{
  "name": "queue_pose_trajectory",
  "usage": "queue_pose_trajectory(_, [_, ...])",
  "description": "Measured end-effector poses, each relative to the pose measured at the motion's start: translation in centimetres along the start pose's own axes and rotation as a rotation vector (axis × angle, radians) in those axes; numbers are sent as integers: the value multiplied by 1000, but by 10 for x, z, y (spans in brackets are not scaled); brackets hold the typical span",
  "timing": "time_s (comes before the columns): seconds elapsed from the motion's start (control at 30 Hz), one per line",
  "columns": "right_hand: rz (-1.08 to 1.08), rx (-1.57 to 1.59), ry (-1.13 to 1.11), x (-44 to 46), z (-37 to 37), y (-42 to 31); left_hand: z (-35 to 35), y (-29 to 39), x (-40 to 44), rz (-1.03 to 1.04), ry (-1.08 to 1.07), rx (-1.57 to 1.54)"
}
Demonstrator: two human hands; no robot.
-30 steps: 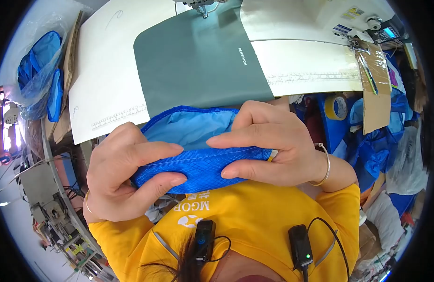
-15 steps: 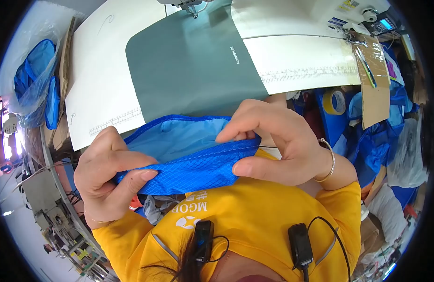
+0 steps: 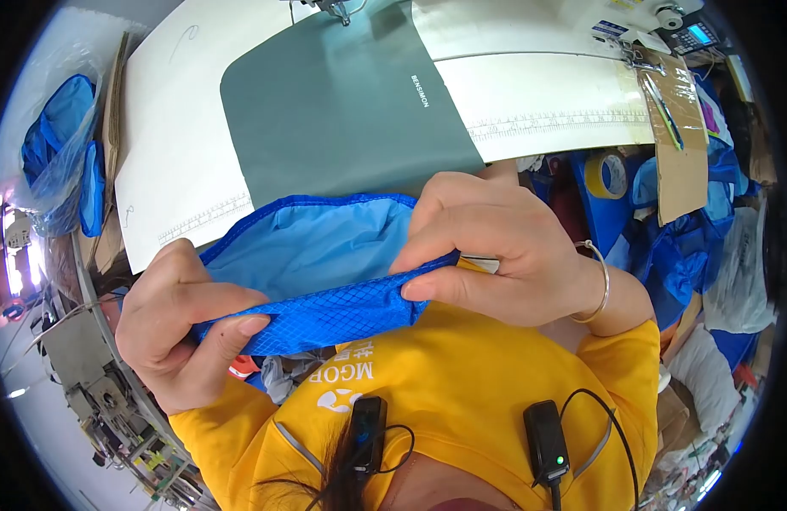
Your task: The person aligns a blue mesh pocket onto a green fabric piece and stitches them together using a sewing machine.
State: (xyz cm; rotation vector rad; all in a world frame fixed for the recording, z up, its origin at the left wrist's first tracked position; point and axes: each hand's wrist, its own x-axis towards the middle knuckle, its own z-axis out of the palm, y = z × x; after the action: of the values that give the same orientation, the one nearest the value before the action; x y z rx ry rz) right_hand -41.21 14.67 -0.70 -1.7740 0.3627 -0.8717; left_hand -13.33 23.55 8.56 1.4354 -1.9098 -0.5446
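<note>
A blue fabric pouch (image 3: 325, 319) with a grid-patterned outside and a lighter blue lining is stretched between my hands, its mouth open upward. My left hand (image 3: 185, 319) pinches the near rim at the left end between thumb and fingers. At the right end my right hand (image 3: 504, 251) grips the same rim, thumb outside and fingers inside the opening. Beyond the pouch a dark green sheet (image 3: 334, 111) printed BENSIMON lies on the white table. What the fingertips press inside the pouch is partly hidden.
A sewing machine's needle area (image 3: 342, 13) stands at the far edge of the white table (image 3: 172, 145). To the right are yellow tape (image 3: 600, 175), a cardboard piece (image 3: 685, 179) with a pen, and blue fabric items (image 3: 674, 264). A plastic bag (image 3: 61, 162) with blue pieces hangs left.
Both hands have shifted slightly left with the pouch. The right fingers have closed down onto the near rim, and the pouch mouth shows more of its lining.
</note>
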Motion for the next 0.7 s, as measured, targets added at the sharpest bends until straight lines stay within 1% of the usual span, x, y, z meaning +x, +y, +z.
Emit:
queue_pose_trajectory(0.07, [-27, 10, 16, 1, 4, 4, 0, 0, 2, 14, -1, 0])
queue_pose_trajectory(0.13, [-57, 17, 31, 4, 3, 5, 0, 3, 7, -17, -8, -15])
queue_pose_trajectory(0.17, [-59, -12, -42, 7, 0, 4, 0, 6, 11, -13, -4, -12])
queue_pose_trajectory(0.2, [-64, -44, -114, 10, -3, 3, -1, 10, 16, -60, -61, -66])
queue_pose_trajectory(0.23, [-72, -51, -113, 12, -3, 4, -2, 12, 22, -106, -121, -121])
queue_pose_trajectory(0.27, [-101, -27, -135, 13, 1, 5, -3, 13, 27, -103, -120, -120])
queue_pose_trajectory(0.33, [-133, -5, -157, 16, 6, 3, -5, 13, 38, -114, -250, -161])
queue_pose_trajectory(0.37, [-68, 42, -162, 18, 8, 1, -8, 14, 46, -111, -249, -160])
queue_pose_trajectory(0.4, [-3, 89, -166, 21, 9, 0, -12, 14, 55, -134, -337, -143])
queue_pose_trajectory(0.43, [-4, 86, -164, 26, 10, 0, -15, 14, 65, -158, -424, -126])
queue_pose_trajectory(0.47, [40, 118, -186, 31, 12, -1, -18, 15, 74, -154, -425, -126])
queue_pose_trajectory(0.5, [83, 151, -205, 36, 14, -1, -21, 16, 85, -140, -488, -73])
queue_pose_trajectory(0.53, [83, 146, -202, 44, 18, 0, -25, 16, 97, -125, -549, -20])
queue_pose_trajectory(0.57, [89, 124, -152, 53, 22, 3, -37, 14, 111, -3, -666, 131])
queue_pose_trajectory(0.6, [96, 106, -101, 62, 26, 6, -43, 18, 129, 0, -668, 131])
queue_pose_trajectory(0.63, [66, 36, -47, 70, 30, 12, -49, 21, 146, 174, -670, 390])
queue_pose_trajectory(0.67, [60, 37, -43, 83, 35, 23, -53, 21, 158, 348, -660, 653])
queue_pose_trajectory(0.7, [159, 208, 103, 98, 40, 37, -43, 8, 158, 455, -424, 789])
